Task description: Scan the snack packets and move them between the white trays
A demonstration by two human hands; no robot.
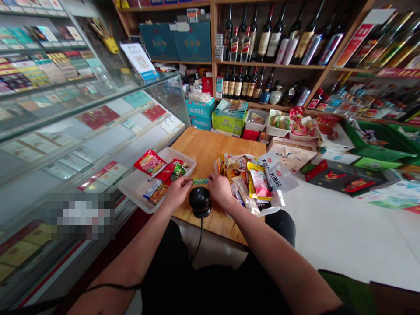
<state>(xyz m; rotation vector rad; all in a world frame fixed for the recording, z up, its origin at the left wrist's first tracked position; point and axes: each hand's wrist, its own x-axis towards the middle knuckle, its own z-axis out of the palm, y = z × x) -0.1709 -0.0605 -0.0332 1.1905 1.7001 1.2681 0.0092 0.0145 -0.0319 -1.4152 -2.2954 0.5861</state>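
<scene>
Between my two hands a small, narrow green packet is stretched out level, just beyond a black barcode scanner on the wooden table. My left hand pinches the packet's left end. The right end sits in the closed fingers of my right hand. To the left, a white plastic tray holds several snack packets, one of them red. Close by my right hand, another white tray is heaped with snack bags, including a yellow and pink one.
A glass display counter runs along the left. Shelves of wine bottles stand at the back, with snack boxes below them. Dark gift boxes lie on the right. The scanner's cable hangs over the near edge of the wooden table.
</scene>
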